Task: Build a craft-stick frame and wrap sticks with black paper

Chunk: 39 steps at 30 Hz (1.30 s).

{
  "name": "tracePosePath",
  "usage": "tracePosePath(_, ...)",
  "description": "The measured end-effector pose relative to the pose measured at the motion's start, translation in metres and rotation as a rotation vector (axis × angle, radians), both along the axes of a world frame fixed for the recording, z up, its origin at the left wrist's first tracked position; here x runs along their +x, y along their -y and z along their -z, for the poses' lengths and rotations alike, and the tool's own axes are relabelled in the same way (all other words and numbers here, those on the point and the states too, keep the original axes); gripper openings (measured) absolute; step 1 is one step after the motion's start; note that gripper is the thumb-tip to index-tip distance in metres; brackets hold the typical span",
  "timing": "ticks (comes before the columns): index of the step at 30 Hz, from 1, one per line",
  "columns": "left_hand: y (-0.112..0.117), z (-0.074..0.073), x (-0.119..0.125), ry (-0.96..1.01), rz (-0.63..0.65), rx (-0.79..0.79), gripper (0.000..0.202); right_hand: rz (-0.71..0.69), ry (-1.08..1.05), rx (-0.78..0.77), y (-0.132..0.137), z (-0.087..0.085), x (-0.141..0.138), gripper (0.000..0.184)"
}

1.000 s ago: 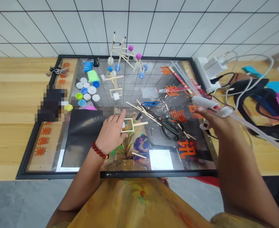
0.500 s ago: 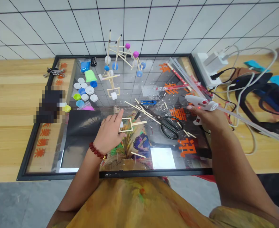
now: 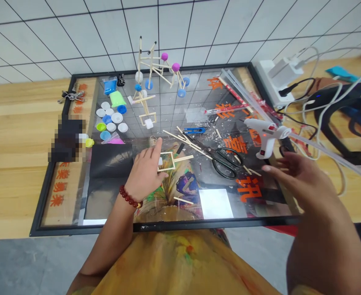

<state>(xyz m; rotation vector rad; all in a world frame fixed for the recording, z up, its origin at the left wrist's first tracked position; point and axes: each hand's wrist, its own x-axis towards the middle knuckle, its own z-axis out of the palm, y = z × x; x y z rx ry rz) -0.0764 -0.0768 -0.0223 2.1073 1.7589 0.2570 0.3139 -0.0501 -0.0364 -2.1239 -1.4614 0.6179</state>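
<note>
My left hand (image 3: 146, 170) lies palm down with its fingers stretched out. Its thumb and index finger are spread beside a small rectangular frame of wooden sticks (image 3: 173, 166), which has a white block at its left end and a stick pointing right. How firmly the hand touches the frame is hidden. A white hot glue gun (image 3: 265, 137) with a long clear glue stick in its back stands at the right of the glass. Just below its handle, my right hand (image 3: 300, 176) is apart from it, thumb and fingers open. Black-handled scissors (image 3: 225, 162) lie between the hands.
Loose sticks (image 3: 189, 143) and blue thread snips (image 3: 194, 130) lie mid-glass. A stick model with coloured balls (image 3: 154, 67) stands at the back. Bottle caps (image 3: 116, 118) and black paper (image 3: 109, 180) are left; a power strip (image 3: 271, 84) with trailing cables sits right.
My right hand has let go of the glue gun and drawn back toward me, to the lower right. The gun now stands by itself. My left hand stays by the stick frame.
</note>
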Motion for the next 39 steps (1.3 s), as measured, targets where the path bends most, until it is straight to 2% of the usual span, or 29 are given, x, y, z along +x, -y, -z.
tracePosePath(1, 0.0, 0.0, 0.0, 0.008, 0.001, 0.004, 0.099, 0.091, -0.003, -0.034, 0.013, -0.004, -0.004, 0.06)
tracePosePath(2, 0.0, 0.0, 0.001, 0.015, 0.003, 0.005, 0.099, 0.169, -0.007, -0.006, 0.026, -0.01, -0.01, 0.056)
tracePosePath(3, -0.001, 0.001, 0.001, 0.023, 0.007, 0.004, 0.099, 0.188, 0.007, 0.037, 0.036, -0.017, -0.019, 0.048)
tracePosePath(4, -0.001, 0.001, 0.002, 0.031, 0.013, 0.002, 0.098, 0.135, 0.022, 0.118, 0.042, -0.024, -0.03, 0.038)
tracePosePath(6, -0.001, 0.002, 0.003, 0.04, 0.03, -0.001, 0.094, -0.257, 0.063, 0.259, 0.044, -0.036, -0.059, 0.023)
tracePosePath(7, -0.001, 0.003, 0.003, 0.039, 0.036, 0.0, 0.092, -0.471, 0.063, 0.285, 0.038, -0.04, -0.075, 0.016)
tracePosePath(9, -0.001, 0.005, 0.003, 0.032, 0.042, 0.002, 0.091, -0.802, 0.02, 0.358, 0.019, -0.038, -0.106, 0.013)
tracePosePath(12, -0.002, 0.008, 0.001, 0.032, 0.039, 0.017, 0.09, -1.055, 0.115, 0.415, -0.018, -0.019, -0.141, 0.018)
tracePosePath(15, -0.003, 0.009, 0.0, 0.039, 0.037, 0.034, 0.088, -1.19, 0.157, 0.378, -0.041, 0.003, -0.158, 0.023)
tracePosePath(19, -0.004, 0.01, 0.0, 0.041, 0.034, 0.05, 0.087, -1.177, 0.11, 0.366, -0.046, 0.019, -0.161, 0.023)
tracePosePath(26, -0.004, 0.014, 0.001, 0.036, 0.045, 0.097, 0.088, -1.116, 0.04, 0.406, -0.045, 0.027, -0.159, 0.019)
tracePosePath(30, -0.003, 0.015, 0.001, 0.043, 0.047, 0.118, 0.087, -1.098, 0.109, 0.426, -0.043, 0.026, -0.159, 0.019)
tracePosePath(35, -0.003, 0.014, 0.0, 0.035, 0.038, 0.102, 0.088, -1.011, 0.093, 0.479, -0.044, 0.017, -0.146, 0.031)
tracePosePath(39, -0.003, 0.013, 0.0, 0.016, 0.035, 0.092, 0.087, -1.03, 0.105, 0.475, -0.048, 0.017, -0.139, 0.02)
